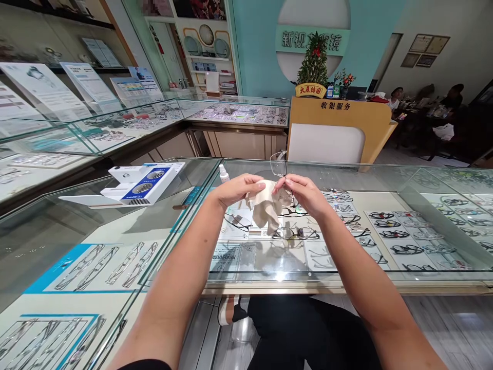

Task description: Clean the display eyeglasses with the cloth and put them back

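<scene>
Above the glass counter point(262, 280), my left hand point(239, 188) pinches a cream cleaning cloth point(266, 209), which hangs in folds below the fingers. My right hand point(306, 192) grips a pair of thin-framed eyeglasses point(278, 164). One lens stands up above the fingers; the cloth and my fingers hide much of the rest. The cloth reaches across to my right fingertips. A small white spray bottle point(224, 173) stands just beyond my left hand. Below the hands lie dark-framed glasses point(296, 234) and another pair point(238, 223) to the left.
An opened white and blue box point(144, 185) lies on the counter to the left. Rows of display glasses point(396, 235) fill the case at right, with more frames point(96, 264) at left. A wooden cashier desk point(339, 115) stands beyond. People sit at the far right back.
</scene>
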A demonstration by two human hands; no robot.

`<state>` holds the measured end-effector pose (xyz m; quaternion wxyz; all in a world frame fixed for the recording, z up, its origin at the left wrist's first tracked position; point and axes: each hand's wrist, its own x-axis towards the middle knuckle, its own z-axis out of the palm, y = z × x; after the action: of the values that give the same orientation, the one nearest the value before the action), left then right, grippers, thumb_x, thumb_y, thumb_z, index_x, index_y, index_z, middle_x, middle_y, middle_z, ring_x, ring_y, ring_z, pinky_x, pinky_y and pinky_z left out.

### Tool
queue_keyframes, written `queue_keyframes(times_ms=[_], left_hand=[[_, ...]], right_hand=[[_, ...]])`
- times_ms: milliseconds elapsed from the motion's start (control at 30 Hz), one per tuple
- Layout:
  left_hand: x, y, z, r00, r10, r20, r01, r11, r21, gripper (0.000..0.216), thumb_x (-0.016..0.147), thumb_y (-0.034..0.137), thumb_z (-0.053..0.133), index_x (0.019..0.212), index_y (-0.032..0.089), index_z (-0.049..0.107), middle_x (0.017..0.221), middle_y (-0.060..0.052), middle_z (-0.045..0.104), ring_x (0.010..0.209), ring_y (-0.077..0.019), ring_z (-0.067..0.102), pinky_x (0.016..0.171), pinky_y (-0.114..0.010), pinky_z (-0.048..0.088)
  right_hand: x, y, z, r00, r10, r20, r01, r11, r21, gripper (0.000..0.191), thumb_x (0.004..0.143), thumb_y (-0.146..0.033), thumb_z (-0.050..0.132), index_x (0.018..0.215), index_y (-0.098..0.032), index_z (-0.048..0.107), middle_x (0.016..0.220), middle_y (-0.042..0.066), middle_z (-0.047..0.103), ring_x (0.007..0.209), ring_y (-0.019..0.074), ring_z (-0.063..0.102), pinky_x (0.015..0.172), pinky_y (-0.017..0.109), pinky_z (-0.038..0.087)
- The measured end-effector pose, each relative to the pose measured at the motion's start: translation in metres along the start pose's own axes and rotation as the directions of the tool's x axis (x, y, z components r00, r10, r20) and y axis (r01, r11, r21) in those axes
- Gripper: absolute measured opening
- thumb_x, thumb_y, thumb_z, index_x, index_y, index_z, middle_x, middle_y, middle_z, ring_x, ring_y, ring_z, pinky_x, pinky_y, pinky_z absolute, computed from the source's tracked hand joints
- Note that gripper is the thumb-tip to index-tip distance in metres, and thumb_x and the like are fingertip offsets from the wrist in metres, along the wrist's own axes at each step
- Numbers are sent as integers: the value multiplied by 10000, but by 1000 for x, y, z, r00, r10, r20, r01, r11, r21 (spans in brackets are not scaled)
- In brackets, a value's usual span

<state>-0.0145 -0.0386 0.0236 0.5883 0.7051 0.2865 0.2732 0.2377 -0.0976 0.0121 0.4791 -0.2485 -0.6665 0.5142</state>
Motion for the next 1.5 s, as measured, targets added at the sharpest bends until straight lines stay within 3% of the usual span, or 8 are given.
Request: queue_keyframes(times_ms=[200, 467, 600, 933, 1067, 1233, 1367, 1500], left_hand=[[9, -1, 6, 924, 103, -368, -170, 973, -153, 544, 735, 649, 997, 834, 200, 707, 711, -12, 674, 560, -129, 543, 505, -246, 394], [18, -2, 32, 815, 260, -518, -252, 964, 86, 557, 714, 624, 987, 787, 215, 615, 733, -6, 668, 631, -144, 539, 559, -264, 372], [19, -3, 50, 797, 315, -516, -284, 948, 141, 533, 767, 616, 950, 784, 222, 592, 772, -12, 678, 688, -160, 562, 631, -283, 406], [17, 2, 70, 851, 352, -389, -343, 935, 96, 622, 800, 728, 906, 802, 215, 554, 1170, -110, 805, 940, -219, 679, 837, -336, 518], [17, 2, 73, 865, 363, -346, -358, 930, 81, 538, 830, 658, 909, 829, 218, 599, 1164, -110, 798, 1022, -257, 709, 913, -370, 539], [15, 3, 78, 840, 409, -357, -373, 913, 167, 376, 927, 561, 790, 835, 207, 704, 1291, -136, 776, 1217, -323, 686, 1039, -416, 521], [16, -2, 80, 834, 390, -391, -374, 920, 120, 367, 896, 553, 853, 896, 211, 719, 1125, -93, 744, 988, -242, 695, 884, -352, 547], [23, -11, 79, 874, 265, -406, -340, 932, -122, 591, 745, 574, 1021, 1066, 225, 667, 1052, -39, 728, 842, -161, 675, 753, -271, 528]], right_hand=[[5, 7, -4, 968, -99, -229, 85, 994, -70, 369, 993, -624, 739, 983, -279, 869, 1140, 46, 825, 1241, 284, 688, 1225, 428, 446], [11, 15, -6, 905, -154, -397, 152, 988, -35, 323, 957, -597, 793, 977, -284, 870, 1249, 53, 799, 1389, 290, 660, 1312, 450, 388], [12, 16, -4, 887, -158, -433, 141, 987, -72, 394, 920, -671, 817, 960, -282, 866, 1270, 70, 782, 1390, 302, 647, 1307, 485, 396], [13, 24, -4, 854, -210, -477, 138, 974, -182, 455, 895, -737, 827, 963, -290, 880, 1241, 104, 753, 1416, 315, 604, 1280, 509, 426], [12, 22, -2, 848, -223, -480, 156, 972, -176, 421, 921, -697, 826, 1001, -289, 891, 1244, 105, 777, 1423, 306, 607, 1285, 495, 425], [12, 21, -1, 864, -207, -459, 152, 976, -154, 473, 919, -732, 807, 1052, -287, 893, 1263, 95, 787, 1425, 298, 620, 1303, 484, 415], [13, 21, -1, 884, -172, -434, 141, 985, -104, 508, 900, -758, 812, 1064, -284, 891, 1285, 89, 784, 1443, 300, 619, 1310, 481, 416], [12, 20, 0, 915, -116, -385, 118, 993, -20, 532, 861, -780, 837, 1052, -286, 889, 1378, 91, 763, 1482, 311, 603, 1308, 476, 432]])
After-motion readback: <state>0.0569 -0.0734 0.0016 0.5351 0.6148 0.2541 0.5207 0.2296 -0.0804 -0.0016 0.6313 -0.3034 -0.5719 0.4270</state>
